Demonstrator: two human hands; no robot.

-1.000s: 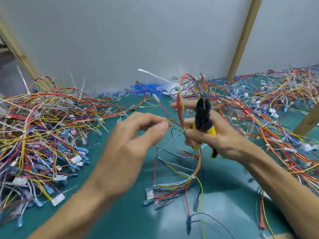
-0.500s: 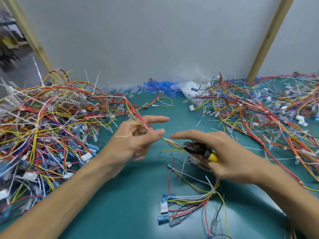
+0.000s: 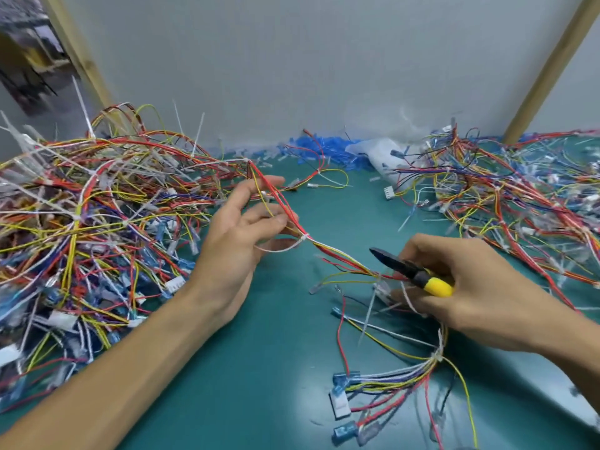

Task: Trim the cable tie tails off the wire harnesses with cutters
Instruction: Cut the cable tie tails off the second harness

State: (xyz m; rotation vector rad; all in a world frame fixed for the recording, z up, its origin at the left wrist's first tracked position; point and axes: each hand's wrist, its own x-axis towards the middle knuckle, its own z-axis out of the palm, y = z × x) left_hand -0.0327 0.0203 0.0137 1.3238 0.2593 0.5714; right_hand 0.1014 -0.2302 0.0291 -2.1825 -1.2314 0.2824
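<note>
Hands drawn apart since 0.5 s ago; harness [image 3: 337, 256] now stretched between them over counter [image 3: 276, 368] centre. Left hand [image 3: 240, 232] pinches it at 9 o'clock of tie [image 3: 305, 238]. Right hand [image 3: 480, 287] grips cutters [image 3: 412, 272], tips toward 10 o'clock.

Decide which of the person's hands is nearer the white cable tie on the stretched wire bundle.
Left. The left hand holds the bundle right beside the cable tie; the right hand, gripping the cutters, is farther along it, lower right.
</note>
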